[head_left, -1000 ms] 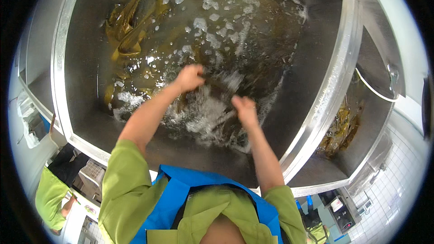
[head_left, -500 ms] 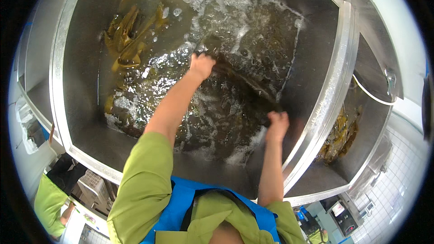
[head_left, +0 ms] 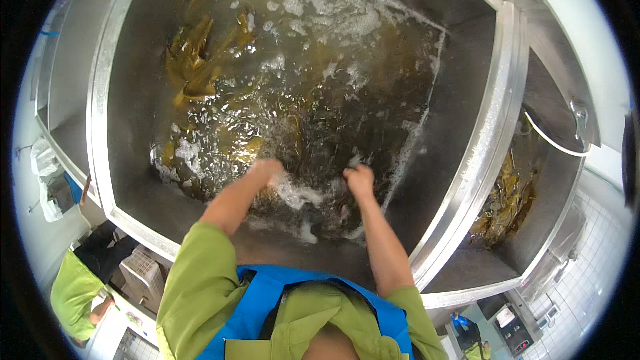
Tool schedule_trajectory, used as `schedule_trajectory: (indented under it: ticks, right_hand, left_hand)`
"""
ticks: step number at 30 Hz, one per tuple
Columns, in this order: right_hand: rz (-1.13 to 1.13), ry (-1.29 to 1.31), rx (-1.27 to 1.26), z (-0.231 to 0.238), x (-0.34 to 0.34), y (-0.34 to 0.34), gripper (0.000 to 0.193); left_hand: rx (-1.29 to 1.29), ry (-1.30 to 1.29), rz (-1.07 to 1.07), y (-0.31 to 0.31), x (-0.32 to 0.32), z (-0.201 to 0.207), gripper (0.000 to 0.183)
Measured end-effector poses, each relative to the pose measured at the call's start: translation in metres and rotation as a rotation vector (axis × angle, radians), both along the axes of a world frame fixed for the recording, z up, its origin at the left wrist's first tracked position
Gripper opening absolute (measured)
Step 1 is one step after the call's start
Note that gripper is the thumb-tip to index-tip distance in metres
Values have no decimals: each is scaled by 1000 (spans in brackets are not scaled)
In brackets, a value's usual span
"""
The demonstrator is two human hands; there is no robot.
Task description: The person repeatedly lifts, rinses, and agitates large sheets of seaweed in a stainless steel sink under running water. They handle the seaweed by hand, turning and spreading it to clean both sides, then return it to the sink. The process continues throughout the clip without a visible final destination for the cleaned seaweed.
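left fingers (head_left: 273, 167) | right fingers (head_left: 353, 173) | at frothy water (head_left: 297, 193) | olive strips (head_left: 193, 60) farther left

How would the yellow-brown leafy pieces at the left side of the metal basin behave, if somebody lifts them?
The leafy pieces would probably be slippery, since their surfaces shine wet. They look floppy, with folds and curls, so they may droop. They might drip too, lying partly in water.

Steel sink (head_left: 460, 93): foamy water (head_left: 347, 17); olive-brown leafy strips (head_left: 195, 57) at left.
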State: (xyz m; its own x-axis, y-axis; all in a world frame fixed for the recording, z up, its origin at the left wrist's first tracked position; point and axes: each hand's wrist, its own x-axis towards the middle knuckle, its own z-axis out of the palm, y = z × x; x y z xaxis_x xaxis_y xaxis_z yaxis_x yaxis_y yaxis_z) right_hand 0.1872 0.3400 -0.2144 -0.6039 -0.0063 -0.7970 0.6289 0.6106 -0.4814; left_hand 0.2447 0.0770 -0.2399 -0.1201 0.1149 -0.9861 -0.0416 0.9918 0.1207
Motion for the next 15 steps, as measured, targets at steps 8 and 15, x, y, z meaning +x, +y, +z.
schedule_trajectory:
  ticks: [8,15]
  right_hand:
    - [-523,522,-361,136,-130,18,17]
    - [2,638,299,109,-35,63,35]
  left_hand:
    - [187,1287,668,-38,-202,115,16]
    - [359,1162,447,0,-134,88,28]
